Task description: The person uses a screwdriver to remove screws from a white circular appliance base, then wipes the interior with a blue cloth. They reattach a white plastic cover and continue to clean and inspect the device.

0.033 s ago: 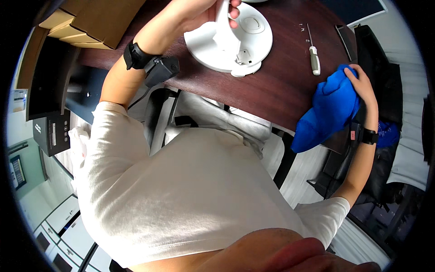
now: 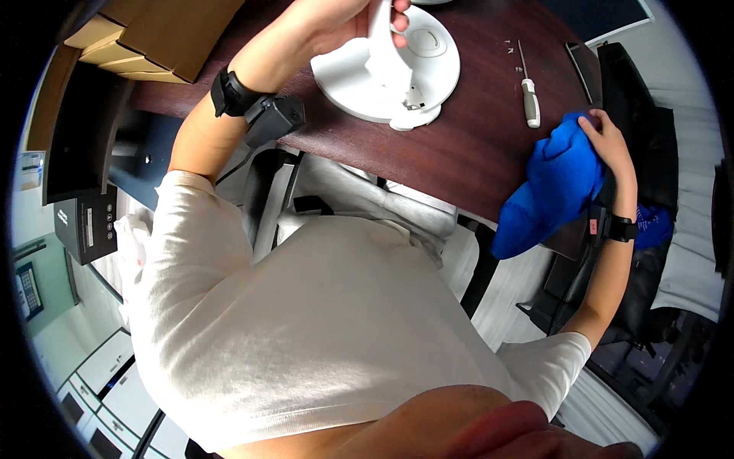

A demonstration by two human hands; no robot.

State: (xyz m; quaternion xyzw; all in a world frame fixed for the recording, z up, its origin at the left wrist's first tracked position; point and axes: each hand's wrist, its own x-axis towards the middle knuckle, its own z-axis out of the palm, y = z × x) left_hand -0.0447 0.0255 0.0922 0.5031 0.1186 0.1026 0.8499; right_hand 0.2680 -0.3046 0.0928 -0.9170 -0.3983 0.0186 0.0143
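The white stand (image 2: 386, 73) sits at the top centre of the frame on the dark table (image 2: 466, 153): a round base with an upright post rising from it. The left hand (image 2: 348, 19) is closed around that post near the top edge, fingers wrapped over it, which looks like a way to keep the stand steady or tilt it. At the right of the frame the right hand (image 2: 604, 138) rests with its fingers spread flat on a blue cloth (image 2: 554, 187) that droops over the table edge; the hand is pressing on it, not clamped. Between stand and cloth lies a screwdriver (image 2: 529, 96) with a white handle, and small screws (image 2: 509, 47) just beside its tip, kept within reach. Cardboard boxes (image 2: 153, 34) fill the upper left.
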